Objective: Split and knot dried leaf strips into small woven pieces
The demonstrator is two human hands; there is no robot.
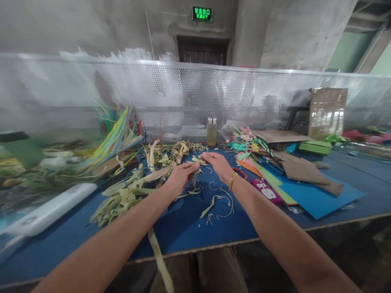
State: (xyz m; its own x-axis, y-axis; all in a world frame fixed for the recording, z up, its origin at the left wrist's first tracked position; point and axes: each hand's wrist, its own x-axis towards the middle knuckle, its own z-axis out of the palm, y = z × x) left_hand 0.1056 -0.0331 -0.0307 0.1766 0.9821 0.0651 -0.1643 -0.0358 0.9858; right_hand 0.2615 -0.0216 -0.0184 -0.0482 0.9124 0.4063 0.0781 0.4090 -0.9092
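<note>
Above the middle of the blue tabletop, my left hand and my right hand are close together. Between them is a short pale strip of dried plant leaf, which looks like corn husk. Fingers of both hands are pinched on it. A gold chain bracelet circles my right wrist. Just left of my hands spreads a heap of pale green and tan husk strips. Thin curled scraps lie on the table below my right hand. One long strip hangs over the front edge.
At left are a white power strip and a bundle of coloured stems. Behind my hands stands a bottle before a perforated metal screen. Blue paper, brown cardboard and a purple pouch lie at right.
</note>
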